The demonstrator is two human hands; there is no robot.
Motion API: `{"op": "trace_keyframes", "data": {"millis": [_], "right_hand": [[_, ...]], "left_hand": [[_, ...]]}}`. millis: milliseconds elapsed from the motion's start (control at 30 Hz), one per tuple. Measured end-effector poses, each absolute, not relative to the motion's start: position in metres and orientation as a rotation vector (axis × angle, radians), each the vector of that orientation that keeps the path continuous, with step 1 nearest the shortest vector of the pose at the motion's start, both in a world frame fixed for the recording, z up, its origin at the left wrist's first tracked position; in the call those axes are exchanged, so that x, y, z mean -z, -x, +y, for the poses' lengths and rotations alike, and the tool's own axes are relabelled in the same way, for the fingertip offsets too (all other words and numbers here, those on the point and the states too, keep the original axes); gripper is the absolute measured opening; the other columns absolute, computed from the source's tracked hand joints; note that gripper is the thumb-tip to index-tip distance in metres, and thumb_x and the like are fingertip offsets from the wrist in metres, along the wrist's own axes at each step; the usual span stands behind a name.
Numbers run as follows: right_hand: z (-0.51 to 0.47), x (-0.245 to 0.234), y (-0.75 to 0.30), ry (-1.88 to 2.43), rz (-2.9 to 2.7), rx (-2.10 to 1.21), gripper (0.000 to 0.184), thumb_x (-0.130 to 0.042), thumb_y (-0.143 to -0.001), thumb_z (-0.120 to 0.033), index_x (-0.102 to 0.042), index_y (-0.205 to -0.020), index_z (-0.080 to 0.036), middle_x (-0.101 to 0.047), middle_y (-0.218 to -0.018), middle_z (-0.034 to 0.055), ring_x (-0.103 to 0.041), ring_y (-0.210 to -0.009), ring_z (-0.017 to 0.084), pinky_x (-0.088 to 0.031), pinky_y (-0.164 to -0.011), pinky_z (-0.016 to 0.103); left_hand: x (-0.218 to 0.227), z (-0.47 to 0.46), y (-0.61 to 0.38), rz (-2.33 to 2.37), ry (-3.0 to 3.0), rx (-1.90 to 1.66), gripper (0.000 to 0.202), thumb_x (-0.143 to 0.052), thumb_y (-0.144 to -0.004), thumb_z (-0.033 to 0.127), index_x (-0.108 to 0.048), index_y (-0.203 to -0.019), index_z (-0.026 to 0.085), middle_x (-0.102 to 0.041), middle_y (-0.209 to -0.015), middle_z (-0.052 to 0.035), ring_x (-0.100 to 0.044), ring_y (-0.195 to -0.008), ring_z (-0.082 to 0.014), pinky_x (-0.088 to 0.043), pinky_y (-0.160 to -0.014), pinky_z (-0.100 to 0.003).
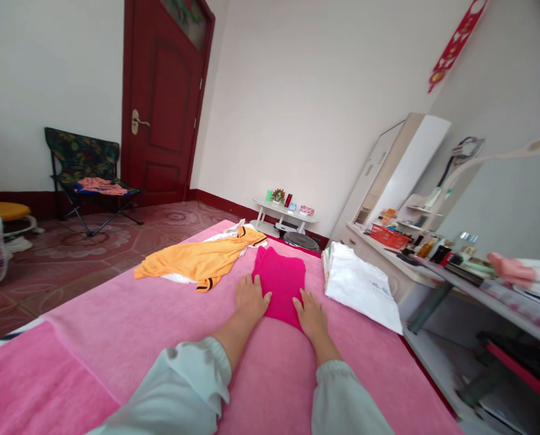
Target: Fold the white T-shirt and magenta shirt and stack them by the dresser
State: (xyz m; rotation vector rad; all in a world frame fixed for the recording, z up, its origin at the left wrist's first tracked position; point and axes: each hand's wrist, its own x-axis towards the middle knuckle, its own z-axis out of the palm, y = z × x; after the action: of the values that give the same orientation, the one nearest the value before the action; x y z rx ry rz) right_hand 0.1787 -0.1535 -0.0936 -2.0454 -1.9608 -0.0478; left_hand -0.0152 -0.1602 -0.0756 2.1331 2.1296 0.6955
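A bright magenta garment, folded into a rough rectangle, lies flat on the pink bed cover. My left hand rests on its left edge with the fingers stretched out. Against its right edge lies my right hand, fingers also extended and apart. Neither hand grips the cloth. Beyond my left hand an orange top with black-striped cuffs is spread over a white garment. To the right of my right hand sits a stack of folded clothes with a white shirt on top.
A dressing table with bottles, a red basket and a mirror stands close along the right side. Past the bed's far edge is a low white table. A camouflage folding chair stands near the red door.
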Motion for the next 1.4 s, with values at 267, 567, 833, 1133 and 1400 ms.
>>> {"op": "trace_keyframes", "data": {"millis": [267,567,833,1133,1400], "right_hand": [[-0.168,0.073,-0.17,1.583,-1.943,0.094,0.043,-0.044,-0.09,-0.046,-0.062,-0.119,-0.019,-0.057,-0.128,0.0119,-0.048,-0.121,0.025,-0.033,-0.105,0.039],[-0.194,0.052,-0.115,1.335,-2.438,0.148,0.026,-0.057,-0.084,-0.025,-0.066,-0.108,-0.023,-0.062,-0.1,0.0055,-0.053,-0.098,0.022,-0.041,-0.087,0.033],[-0.217,0.023,-0.101,1.41,-2.62,-0.09,0.015,-0.054,-0.067,-0.011,-0.068,-0.07,-0.018,-0.063,-0.066,0.0003,-0.055,-0.067,0.015,-0.037,-0.063,0.025],[-0.203,0.01,-0.124,1.155,-2.138,-1.298,0.033,-0.06,-0.077,-0.042,-0.068,-0.093,-0.014,-0.069,-0.079,0.006,-0.063,-0.065,0.015,-0.048,-0.064,0.028],[-0.172,0.076,-0.134,1.163,-1.957,-0.462,0.019,-0.061,-0.074,-0.02,-0.07,-0.089,-0.02,-0.066,-0.103,0.0067,-0.058,-0.102,0.02,-0.041,-0.098,0.038]], "left_hand": [[0.067,-0.143,0.042,2.101,-1.955,-0.835,0.045,-0.057,-0.082,0.035,-0.049,-0.125,0.021,-0.067,-0.102,-0.0085,-0.06,-0.099,-0.0251,-0.041,-0.084,-0.035],[0.071,-0.126,0.047,1.81,-1.785,-1.168,0.037,-0.064,-0.077,0.032,-0.058,-0.113,0.024,-0.067,-0.079,0.0017,-0.063,-0.079,-0.0151,-0.041,-0.065,-0.023],[0.078,-0.109,0.065,1.779,-1.682,-1.233,0.028,-0.055,-0.083,0.02,-0.062,-0.109,0.018,-0.071,-0.088,-0.0032,-0.065,-0.085,-0.0159,-0.044,-0.071,-0.023],[0.088,-0.096,0.077,1.773,-1.732,-1.164,0.04,-0.063,-0.074,0.011,-0.061,-0.113,0.02,-0.07,-0.102,-0.0039,-0.064,-0.093,-0.0152,-0.045,-0.081,-0.023],[0.073,-0.088,0.073,1.978,-1.914,-0.954,0.06,-0.07,-0.068,0.031,-0.052,-0.125,0.021,-0.065,-0.115,-0.0104,-0.06,-0.103,-0.0244,-0.044,-0.08,-0.031]]}}
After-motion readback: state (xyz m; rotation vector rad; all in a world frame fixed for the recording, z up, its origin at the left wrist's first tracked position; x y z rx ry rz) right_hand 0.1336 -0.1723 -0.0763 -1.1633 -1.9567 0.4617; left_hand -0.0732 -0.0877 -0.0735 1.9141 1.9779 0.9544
